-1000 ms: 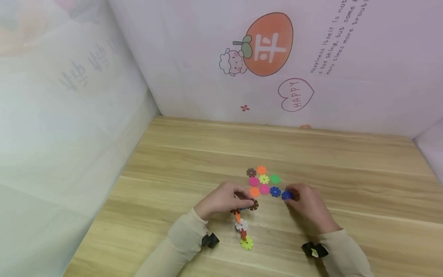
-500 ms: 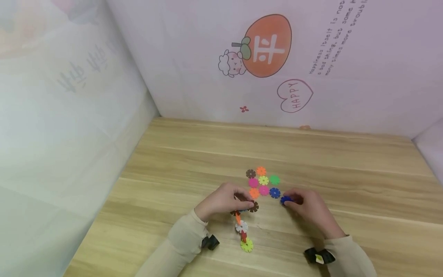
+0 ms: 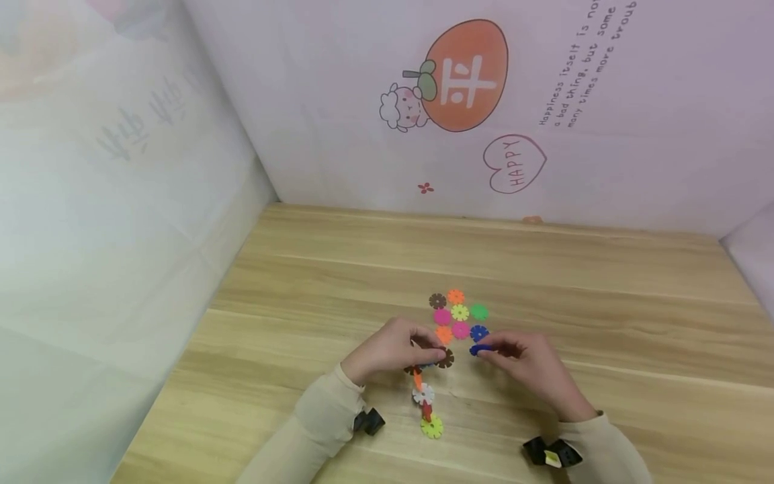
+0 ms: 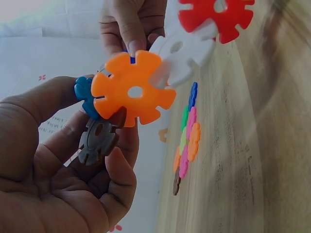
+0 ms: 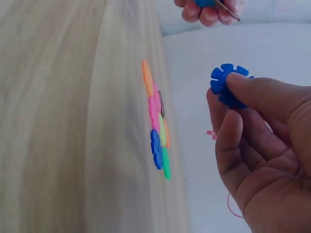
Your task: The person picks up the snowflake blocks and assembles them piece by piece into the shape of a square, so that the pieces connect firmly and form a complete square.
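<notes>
My left hand (image 3: 393, 347) grips one end of a chain of notched plastic snowflake discs. Brown discs (image 3: 446, 357) and a light blue disc (image 4: 87, 99) sit by its fingers. From there the chain runs through an orange disc (image 4: 109, 90), a white disc (image 3: 423, 394) and a red disc (image 4: 233, 19) to a yellow-green disc (image 3: 432, 426) nearest me. Between thumb and fingers, my right hand (image 3: 535, 366) pinches a dark blue disc (image 5: 221, 82), held above the table and apart from the chain.
Loose discs lie flat in a cluster beyond the hands: a blue disc (image 3: 480, 333), a green disc (image 3: 479, 312), pink discs (image 3: 461, 329), orange, yellow and brown ones. The wooden table (image 3: 338, 262) meets a printed cloth wall (image 3: 338, 134) at the back.
My right hand has lifted the dark blue disc from beside the cluster and carried it left toward the chain. My left hand stays nearly still with the chain.
</notes>
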Demonstrator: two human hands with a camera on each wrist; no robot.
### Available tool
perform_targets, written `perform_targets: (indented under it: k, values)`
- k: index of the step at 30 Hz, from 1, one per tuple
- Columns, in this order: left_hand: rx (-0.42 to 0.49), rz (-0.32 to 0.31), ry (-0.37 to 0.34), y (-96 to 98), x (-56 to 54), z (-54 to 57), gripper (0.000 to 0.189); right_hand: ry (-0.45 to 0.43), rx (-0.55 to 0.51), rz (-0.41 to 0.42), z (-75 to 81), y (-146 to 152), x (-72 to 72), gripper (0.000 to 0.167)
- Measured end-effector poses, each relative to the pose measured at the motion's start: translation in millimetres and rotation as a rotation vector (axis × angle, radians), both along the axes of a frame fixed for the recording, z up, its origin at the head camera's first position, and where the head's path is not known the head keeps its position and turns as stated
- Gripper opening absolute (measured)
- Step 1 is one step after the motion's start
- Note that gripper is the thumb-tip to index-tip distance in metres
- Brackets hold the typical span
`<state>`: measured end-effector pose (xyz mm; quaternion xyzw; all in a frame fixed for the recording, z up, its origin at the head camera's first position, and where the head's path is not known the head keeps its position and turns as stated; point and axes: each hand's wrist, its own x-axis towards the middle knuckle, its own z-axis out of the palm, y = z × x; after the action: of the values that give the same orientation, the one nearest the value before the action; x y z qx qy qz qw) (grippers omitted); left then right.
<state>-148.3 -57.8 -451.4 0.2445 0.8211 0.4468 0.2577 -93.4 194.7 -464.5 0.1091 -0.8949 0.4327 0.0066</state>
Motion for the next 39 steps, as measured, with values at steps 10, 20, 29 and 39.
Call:
perform_targets:
  k: [10,20,29,39]
  values:
    - [0.006,-0.002,0.009,0.7,0.0,0.3,0.010,0.196,0.007,0.086,-2.9,-11,2.1,0.021]
    - [0.006,-0.003,0.000,1.3,-0.2,-0.1,0.010,0.374,0.031,0.186,-2.5,-17,0.8,0.026]
    - [0.008,-0.027,0.034,2.4,-0.5,-1.9,0.012,0.388,0.013,0.198,-1.0,-20,2.3,0.025]
    - [0.023,0.025,-0.033,4.0,1.2,-1.4,0.011,0.460,-0.067,0.231,-5.1,-21,1.5,0.033]
